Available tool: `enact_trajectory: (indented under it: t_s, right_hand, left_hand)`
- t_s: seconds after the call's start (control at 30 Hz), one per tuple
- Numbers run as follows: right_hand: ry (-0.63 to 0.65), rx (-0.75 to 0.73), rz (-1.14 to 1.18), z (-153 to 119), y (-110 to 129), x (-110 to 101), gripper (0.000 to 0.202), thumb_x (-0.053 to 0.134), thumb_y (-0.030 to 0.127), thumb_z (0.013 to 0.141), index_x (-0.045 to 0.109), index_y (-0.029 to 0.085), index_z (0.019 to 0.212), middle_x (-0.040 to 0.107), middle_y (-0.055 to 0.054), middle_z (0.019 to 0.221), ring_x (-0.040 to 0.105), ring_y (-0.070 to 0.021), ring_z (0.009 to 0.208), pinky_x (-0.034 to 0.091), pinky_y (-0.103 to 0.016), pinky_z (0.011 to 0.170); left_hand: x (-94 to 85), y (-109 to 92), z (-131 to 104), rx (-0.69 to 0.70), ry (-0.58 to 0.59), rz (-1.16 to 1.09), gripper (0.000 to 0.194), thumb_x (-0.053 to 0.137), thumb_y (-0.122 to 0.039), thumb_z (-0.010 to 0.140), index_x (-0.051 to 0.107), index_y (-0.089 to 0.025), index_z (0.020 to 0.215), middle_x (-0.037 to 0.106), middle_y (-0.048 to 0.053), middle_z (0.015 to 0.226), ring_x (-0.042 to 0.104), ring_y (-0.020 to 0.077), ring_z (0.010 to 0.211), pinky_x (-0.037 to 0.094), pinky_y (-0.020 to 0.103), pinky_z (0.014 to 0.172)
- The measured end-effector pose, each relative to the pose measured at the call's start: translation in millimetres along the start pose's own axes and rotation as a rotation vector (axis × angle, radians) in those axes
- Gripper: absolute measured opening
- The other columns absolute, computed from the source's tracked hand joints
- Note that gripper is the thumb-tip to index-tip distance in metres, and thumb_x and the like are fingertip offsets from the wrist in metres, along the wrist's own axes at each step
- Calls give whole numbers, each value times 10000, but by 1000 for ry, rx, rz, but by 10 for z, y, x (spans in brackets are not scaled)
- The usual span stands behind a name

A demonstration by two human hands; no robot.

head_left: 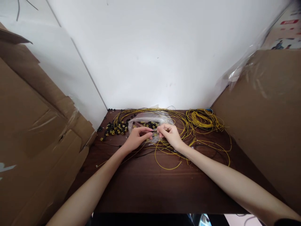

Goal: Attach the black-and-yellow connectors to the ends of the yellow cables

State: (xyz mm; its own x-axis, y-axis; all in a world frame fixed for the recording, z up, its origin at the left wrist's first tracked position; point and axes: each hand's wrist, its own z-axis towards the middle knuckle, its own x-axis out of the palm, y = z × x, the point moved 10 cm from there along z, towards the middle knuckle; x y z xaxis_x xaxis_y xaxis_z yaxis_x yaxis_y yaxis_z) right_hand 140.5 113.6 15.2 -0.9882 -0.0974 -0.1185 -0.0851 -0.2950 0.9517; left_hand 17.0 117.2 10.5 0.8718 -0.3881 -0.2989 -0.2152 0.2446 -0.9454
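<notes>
My left hand (138, 137) is closed in a pinch, with a small black piece (153, 131) showing at its fingertips. Facing it, my right hand (169, 133) is pinched shut; whatever lies between its fingers is too small to make out. The fingertips of both hands nearly meet over a clear plastic bag (138, 119) that contains black and yellow connectors. Thin yellow wires (168, 169) loop under and beside my right hand. Left of the bag lies a pile of black connectors with yellow parts (117, 127).
A coil of yellow wire (203, 119) lies at the back right of the dark wooden table (150, 188). Tall cardboard stands on the left (35, 131) and right (265, 119). A white wall (150, 56) rises behind the table.
</notes>
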Motion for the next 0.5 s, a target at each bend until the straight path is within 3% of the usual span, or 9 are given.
enact_trajectory:
  t_s: [0.13, 0.5]
  right_hand:
    - [-25, 7, 5, -1, -11, -27, 365, 564, 495, 792, 585, 165, 637, 547, 14, 505, 455, -99, 467, 378, -237, 502]
    - [136, -49, -169, -51, 70, 145, 398, 492, 477, 852, 622, 157, 654, 598, -13, 547, 526, -115, 527, 410, -239, 550]
  left_hand:
    - [-25, 12, -7, -33, -11, -17, 320, 627, -361, 748, 668, -105, 936, 691, 58, 705, 612, 160, 690, 461, 271, 677]
    - [-30, 2, -18, -33, -12, -34, 307, 627, -340, 755, 664, -97, 939, 682, 57, 707, 611, 151, 689, 466, 266, 692]
